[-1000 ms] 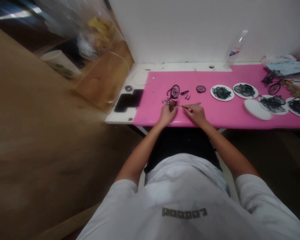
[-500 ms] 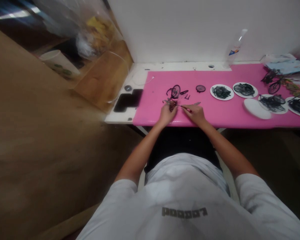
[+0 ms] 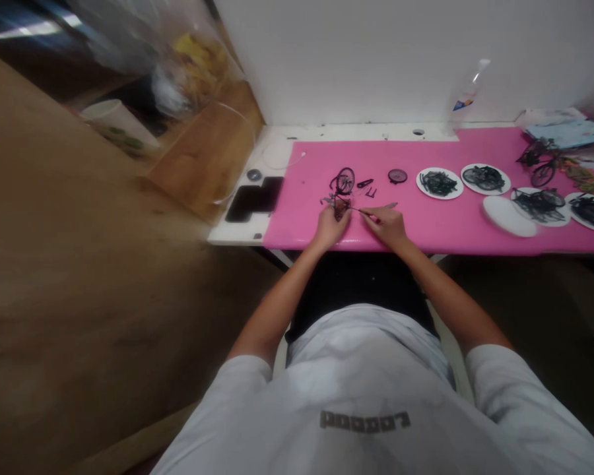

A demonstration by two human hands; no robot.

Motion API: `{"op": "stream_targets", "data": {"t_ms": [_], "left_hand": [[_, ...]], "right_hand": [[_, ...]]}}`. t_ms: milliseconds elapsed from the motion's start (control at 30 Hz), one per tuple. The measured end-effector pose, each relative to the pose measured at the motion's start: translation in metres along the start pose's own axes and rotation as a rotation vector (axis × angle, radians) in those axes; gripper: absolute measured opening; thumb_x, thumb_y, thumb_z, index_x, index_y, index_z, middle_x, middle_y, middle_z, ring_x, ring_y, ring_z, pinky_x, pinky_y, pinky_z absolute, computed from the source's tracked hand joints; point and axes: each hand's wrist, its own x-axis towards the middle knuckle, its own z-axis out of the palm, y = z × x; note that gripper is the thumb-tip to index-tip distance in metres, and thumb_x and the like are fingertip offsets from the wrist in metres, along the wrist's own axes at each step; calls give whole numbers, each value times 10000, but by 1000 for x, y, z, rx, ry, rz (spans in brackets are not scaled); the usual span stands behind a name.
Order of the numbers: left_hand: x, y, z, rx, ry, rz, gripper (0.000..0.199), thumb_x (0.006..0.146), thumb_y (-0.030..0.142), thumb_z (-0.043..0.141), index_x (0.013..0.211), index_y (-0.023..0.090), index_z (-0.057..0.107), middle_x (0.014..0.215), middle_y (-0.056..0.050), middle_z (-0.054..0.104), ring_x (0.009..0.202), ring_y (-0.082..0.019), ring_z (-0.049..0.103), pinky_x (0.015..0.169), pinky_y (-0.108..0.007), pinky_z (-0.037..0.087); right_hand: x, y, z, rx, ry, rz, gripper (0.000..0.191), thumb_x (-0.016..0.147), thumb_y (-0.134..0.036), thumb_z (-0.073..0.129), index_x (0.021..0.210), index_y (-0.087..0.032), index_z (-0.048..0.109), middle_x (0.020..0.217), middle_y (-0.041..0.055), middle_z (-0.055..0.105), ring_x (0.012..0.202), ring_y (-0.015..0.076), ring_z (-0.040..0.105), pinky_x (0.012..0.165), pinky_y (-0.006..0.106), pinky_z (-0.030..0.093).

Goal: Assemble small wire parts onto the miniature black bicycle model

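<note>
Close to the front edge of the pink mat (image 3: 321,161), my left hand (image 3: 330,227) is closed on a small model bicycle (image 3: 345,181), whose dark spoked wheel points away from me. Thumb and fingers of my right hand (image 3: 387,226) pinch a thin tool, perhaps a small screwdriver (image 3: 359,210), its tip meeting the bicycle by the left hand. My fingers hide part of the frame. Just beyond lie a dark elongated part (image 3: 365,183), a small angled part (image 3: 371,192) and a loose wheel (image 3: 397,176).
White plates of dark parts (image 3: 439,195) stand to the right, beside an overlapping white lid or plate (image 3: 509,216). Another model bicycle (image 3: 543,161) stands farther right. A clear bottle (image 3: 468,95) is by the wall. Two dark flat devices (image 3: 245,203) lie at the left.
The bicycle's upright wheel has tilted slightly to the left. Both hands stay in nearly the same place with the same grip.
</note>
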Motion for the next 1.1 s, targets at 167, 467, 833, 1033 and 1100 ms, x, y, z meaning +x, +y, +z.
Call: {"op": "stream_targets", "data": {"t_ms": [167, 467, 833, 1033, 1100], "left_hand": [[1, 2, 0, 3, -2, -10, 268, 969, 279, 753, 1199, 144, 735, 1100, -141, 803, 992, -248, 760, 912, -363, 616], [1, -3, 1, -10, 1, -1, 277, 964, 270, 750, 1217, 158, 751, 1087, -126, 804, 979, -235, 753, 893, -342, 598], [1, -8, 0, 120, -5, 63, 279, 984, 300, 736, 1227, 163, 747, 989, -89, 769, 842, -202, 696, 836, -331, 571], [0, -5, 0, 204, -27, 109, 256, 1035, 281, 658, 1242, 149, 730, 981, -89, 764, 839, -193, 690, 801, -315, 556], [0, -4, 0, 209, -27, 116, 249, 1039, 280, 652, 1233, 145, 731, 993, -97, 769, 848, -197, 692, 798, -319, 558]], "right_hand": [[0, 0, 0, -12, 11, -7, 210, 1017, -288, 714, 1135, -272, 888, 1124, 41, 867, 964, 260, 851, 923, 408, 680], [-1, 2, 1, -21, 5, -18, 213, 1032, -300, 708, 1140, -263, 887, 1126, 53, 867, 977, 268, 852, 927, 404, 680], [-4, 11, 6, -74, 18, -66, 207, 1056, -321, 715, 1164, -265, 883, 1136, 58, 866, 977, 268, 852, 881, 378, 667], [-5, 14, 7, -73, 30, -118, 256, 1108, -361, 656, 1163, -253, 881, 1157, 66, 864, 1005, 257, 850, 893, 377, 667], [-5, 14, 6, -73, 28, -129, 266, 1120, -360, 636, 1161, -264, 880, 1167, 57, 863, 1019, 252, 846, 903, 382, 668]]}}
